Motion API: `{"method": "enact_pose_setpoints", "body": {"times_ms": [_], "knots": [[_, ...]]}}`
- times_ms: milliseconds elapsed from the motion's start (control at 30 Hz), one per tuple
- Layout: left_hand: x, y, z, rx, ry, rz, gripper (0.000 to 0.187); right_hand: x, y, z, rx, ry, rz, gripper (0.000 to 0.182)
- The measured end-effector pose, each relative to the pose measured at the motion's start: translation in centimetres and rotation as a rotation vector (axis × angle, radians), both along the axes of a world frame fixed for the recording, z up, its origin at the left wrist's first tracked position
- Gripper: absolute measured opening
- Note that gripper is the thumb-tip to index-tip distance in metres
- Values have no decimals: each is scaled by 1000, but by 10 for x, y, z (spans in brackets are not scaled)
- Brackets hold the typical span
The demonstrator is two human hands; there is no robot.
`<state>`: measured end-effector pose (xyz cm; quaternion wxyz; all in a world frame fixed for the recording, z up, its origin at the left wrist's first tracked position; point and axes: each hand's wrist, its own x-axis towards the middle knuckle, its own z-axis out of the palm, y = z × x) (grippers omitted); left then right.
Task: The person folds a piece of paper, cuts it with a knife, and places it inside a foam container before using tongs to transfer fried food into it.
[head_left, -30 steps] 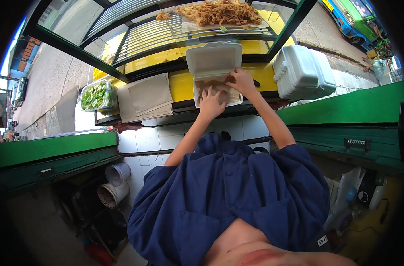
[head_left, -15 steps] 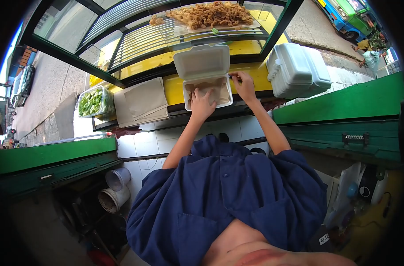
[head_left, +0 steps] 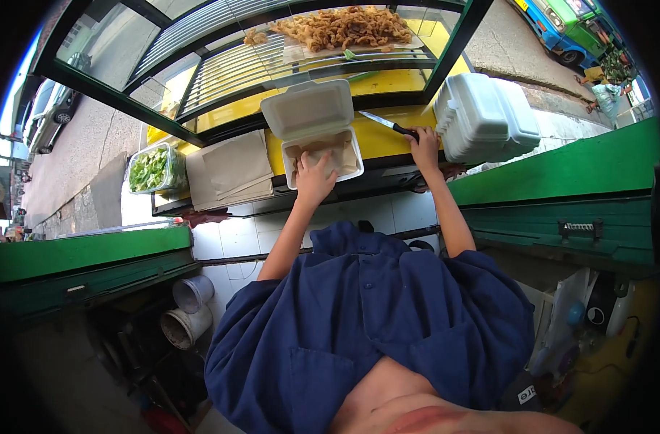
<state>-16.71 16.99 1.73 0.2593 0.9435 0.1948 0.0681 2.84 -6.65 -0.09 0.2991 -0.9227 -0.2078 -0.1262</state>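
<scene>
A white foam takeaway box (head_left: 306, 110) stands with its lid up on the yellow counter, lined with brown paper (head_left: 344, 149). My left hand (head_left: 315, 179) reaches into it, fingers spread and pressed on the paper. To the right of the box, my right hand (head_left: 425, 149) has its fingers closed on the black handle of a knife (head_left: 396, 129). The blade points left and away from me, toward the box's lid, low over the counter.
Brown paper sheets (head_left: 232, 166) lie left of the box, beside a clear tub of chopped greens (head_left: 156, 168). Stacked foam boxes (head_left: 482, 116) stand at the right. Behind, a glass case frame (head_left: 457, 45) holds fried food (head_left: 344, 29) on a rack.
The foam box has shifted left along with my left hand. My right hand has moved right, away from the box, and the knife now shows fully beside it.
</scene>
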Motion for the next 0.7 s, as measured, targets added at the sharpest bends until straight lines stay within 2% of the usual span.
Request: {"method": "enact_pose_setpoints", "body": {"times_ms": [100,200,333,433,500,567,700], "knots": [[-1,-4,-9,105,-17,7,54,-10,-3,10,215,22,5,20],[7,-24,-7,213,-30,-25,53,-34,24,64,399,-63,60,18],[21,-44,-1,187,6,25,52,-56,84,115,429,-152,317,21],[20,-35,11,69,29,-6,52,-63,131,124,397,-165,566,30],[13,-22,3,43,9,-98,56,-64,165,115,268,-166,735,28],[2,-10,4,-7,4,-162,63,-60,201,93,121,-238,797,25],[-27,-2,24,160,29,-127,66,-60,246,59,-104,-319,836,24]]}}
